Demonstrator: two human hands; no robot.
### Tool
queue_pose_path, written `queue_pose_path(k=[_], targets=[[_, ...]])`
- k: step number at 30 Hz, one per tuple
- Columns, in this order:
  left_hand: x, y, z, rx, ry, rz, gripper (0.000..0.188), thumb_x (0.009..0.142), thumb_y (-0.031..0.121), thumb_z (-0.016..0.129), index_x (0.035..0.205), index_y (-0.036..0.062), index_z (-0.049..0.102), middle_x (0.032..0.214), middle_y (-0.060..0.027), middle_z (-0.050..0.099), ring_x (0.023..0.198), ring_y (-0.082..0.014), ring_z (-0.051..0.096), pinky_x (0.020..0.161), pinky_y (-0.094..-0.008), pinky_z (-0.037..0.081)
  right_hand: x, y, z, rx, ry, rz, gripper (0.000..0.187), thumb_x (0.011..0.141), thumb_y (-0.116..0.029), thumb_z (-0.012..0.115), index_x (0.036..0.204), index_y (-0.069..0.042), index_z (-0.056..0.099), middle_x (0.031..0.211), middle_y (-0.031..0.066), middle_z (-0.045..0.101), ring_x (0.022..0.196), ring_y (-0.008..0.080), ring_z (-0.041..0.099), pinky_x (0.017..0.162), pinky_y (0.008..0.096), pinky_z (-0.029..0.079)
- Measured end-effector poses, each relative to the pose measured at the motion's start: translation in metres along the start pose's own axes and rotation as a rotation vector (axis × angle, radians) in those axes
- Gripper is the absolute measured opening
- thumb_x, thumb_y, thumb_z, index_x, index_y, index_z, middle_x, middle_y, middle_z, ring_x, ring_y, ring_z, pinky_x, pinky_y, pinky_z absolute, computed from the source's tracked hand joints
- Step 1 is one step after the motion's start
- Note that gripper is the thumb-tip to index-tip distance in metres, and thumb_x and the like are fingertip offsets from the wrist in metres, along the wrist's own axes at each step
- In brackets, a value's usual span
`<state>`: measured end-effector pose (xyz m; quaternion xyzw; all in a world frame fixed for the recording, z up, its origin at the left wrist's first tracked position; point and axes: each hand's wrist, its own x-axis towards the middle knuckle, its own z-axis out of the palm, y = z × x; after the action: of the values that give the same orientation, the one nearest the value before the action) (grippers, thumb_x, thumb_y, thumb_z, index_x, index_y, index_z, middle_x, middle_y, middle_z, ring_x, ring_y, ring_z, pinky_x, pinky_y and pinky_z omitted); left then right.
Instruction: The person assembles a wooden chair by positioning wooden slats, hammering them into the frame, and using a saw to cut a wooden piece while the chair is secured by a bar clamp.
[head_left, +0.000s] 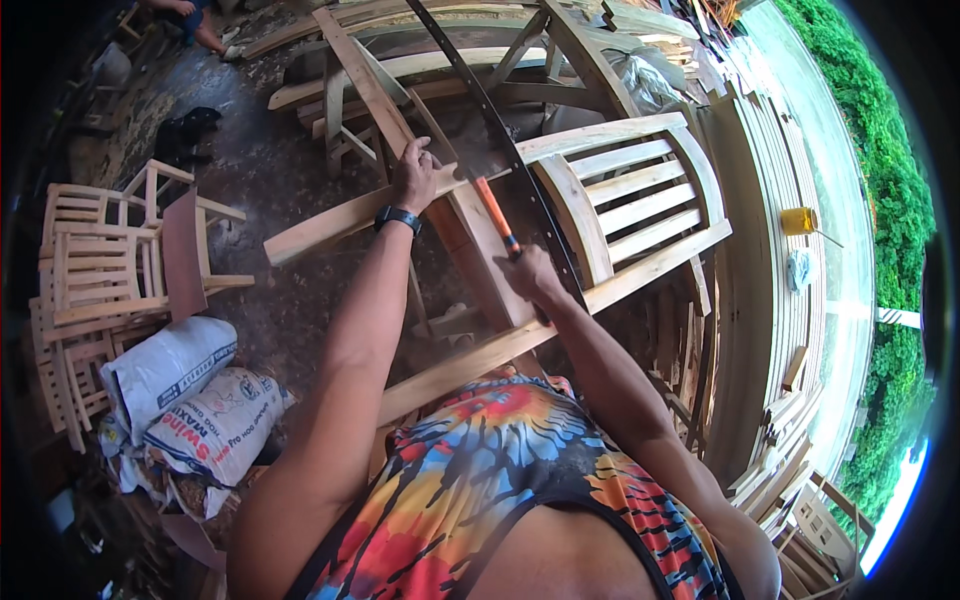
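Note:
My right hand [535, 275] is wrapped round the black grip of a hammer [490, 205] with an orange shaft. The hammer's head end lies close to the wooden rail [330, 222], where it is hard to make out. My left hand [413, 178], a watch at its wrist, is closed over that rail a little left of the hammer. The rail is part of a pale wooden frame with several curved slats [640, 205]. A second long rail [470, 358] crosses just in front of my body. Under the frame runs a wooden support beam [480, 255].
A long black metal bar with holes [480, 95] slants across the frame. Stacked slatted chairs [105, 260] and filled sacks [215, 420] stand at left. Long boards [760, 270] and a yellow container [797, 221] are at right. A person's leg [207, 35] and a dark animal [188, 133] show far left.

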<state>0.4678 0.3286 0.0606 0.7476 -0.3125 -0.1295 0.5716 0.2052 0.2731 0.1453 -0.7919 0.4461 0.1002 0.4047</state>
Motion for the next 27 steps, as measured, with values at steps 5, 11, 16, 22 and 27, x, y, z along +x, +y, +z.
queue_pose_path(k=[5, 11, 16, 22, 27], targets=[[0.003, -0.008, -0.005, 0.020, 0.051, 0.029, 0.030, 0.101, 0.008, 0.045, 0.128, -0.0022, 0.055, 0.080, -0.0102, 0.068, 0.078, -0.0219, 0.067, 0.078, -0.0355, 0.053, -0.011, -0.026, -0.031, 0.069, 0.147, -0.115, 0.039, 0.090, -0.039, 0.072, 0.090, 0.000, 0.071, 0.068, 0.0207, 0.067, 0.066, 0.0361, 0.069, 0.065, 0.0468, 0.052], [-0.001, -0.006, 0.000, 0.000, 0.023, -0.040, 0.030, 0.102, 0.007, 0.047, 0.128, -0.0011, 0.057, 0.084, -0.0077, 0.068, 0.079, -0.0179, 0.066, 0.081, -0.0340, 0.053, -0.040, -0.039, -0.038, 0.436, 0.398, -0.230, 0.039, 0.093, -0.030, 0.071, 0.075, 0.000, 0.056, 0.054, 0.0084, 0.051, 0.053, 0.0115, 0.044, 0.051, 0.0361, 0.041], [0.000, -0.012, 0.007, 0.022, 0.000, -0.021, 0.029, 0.101, 0.008, 0.047, 0.127, -0.0012, 0.057, 0.083, -0.0092, 0.069, 0.078, -0.0209, 0.067, 0.079, -0.0359, 0.053, 0.004, 0.020, 0.001, 0.202, 0.209, -0.076, 0.037, 0.092, -0.032, 0.073, 0.081, 0.001, 0.063, 0.059, 0.0099, 0.061, 0.056, 0.0177, 0.065, 0.053, 0.0373, 0.048], [0.004, -0.010, -0.002, 0.073, 0.044, 0.048, 0.029, 0.100, 0.009, 0.046, 0.124, -0.0003, 0.059, 0.080, -0.0102, 0.069, 0.077, -0.0233, 0.068, 0.076, -0.0379, 0.054, -0.022, -0.003, 0.002, 0.294, 0.257, -0.078, 0.041, 0.091, -0.038, 0.072, 0.086, 0.003, 0.067, 0.061, 0.0169, 0.063, 0.055, 0.0236, 0.068, 0.054, 0.0400, 0.053], [0.001, -0.017, -0.005, 0.105, 0.028, -0.035, 0.027, 0.100, 0.009, 0.046, 0.123, 0.0015, 0.059, 0.078, -0.0085, 0.070, 0.076, -0.0219, 0.069, 0.076, -0.0371, 0.054, -0.006, -0.038, -0.041, 0.173, -0.050, 0.118, 0.045, 0.091, -0.040, 0.070, 0.082, 0.004, 0.065, 0.063, 0.0162, 0.062, 0.064, 0.0269, 0.071, 0.061, 0.0438, 0.052]])
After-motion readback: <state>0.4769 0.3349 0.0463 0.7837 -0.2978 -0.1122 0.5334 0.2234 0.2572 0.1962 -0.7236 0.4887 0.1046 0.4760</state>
